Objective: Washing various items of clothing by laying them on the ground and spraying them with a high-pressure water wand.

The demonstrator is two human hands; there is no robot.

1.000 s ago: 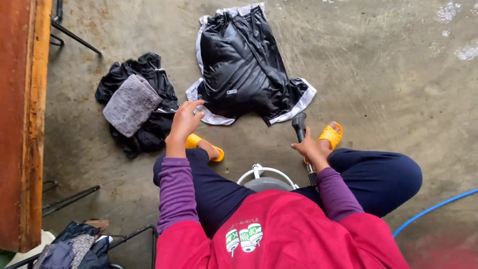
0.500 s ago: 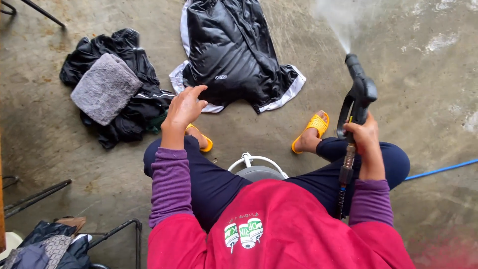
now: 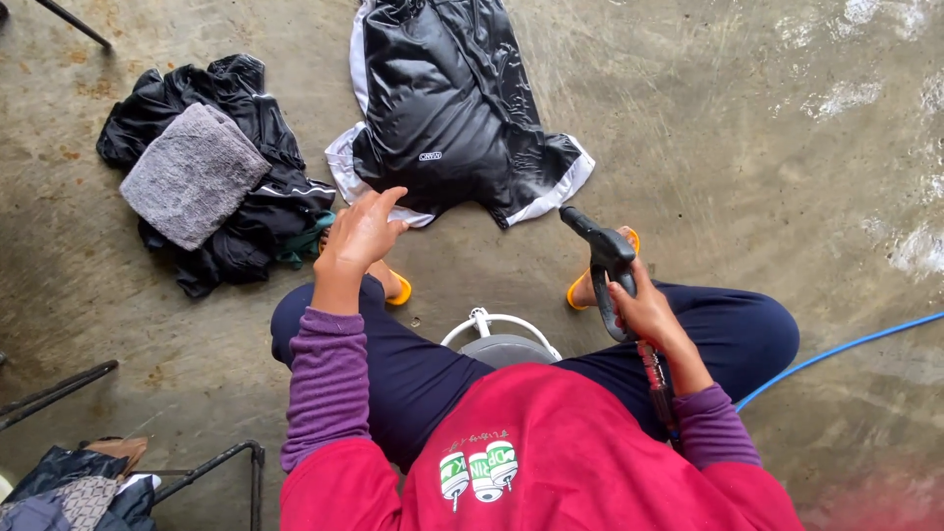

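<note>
The right hand (image 3: 649,313) is wrapping its fingers tight around the grip of one black spray gun (image 3: 602,258); the gun's long axis is running from the lap up and to the left, its nozzle pointing at the near hem of the single black jacket (image 3: 447,103) lying flat on the wet concrete floor (image 3: 747,128); the left hand (image 3: 362,234) is hovering loosely spread, holding nothing, just above that hem; one grey towel (image 3: 192,175) is resting on a heap of dark clothes (image 3: 246,231); two yellow sandals (image 3: 398,292) are showing; one blue hose (image 3: 836,352) is trailing off right.
</note>
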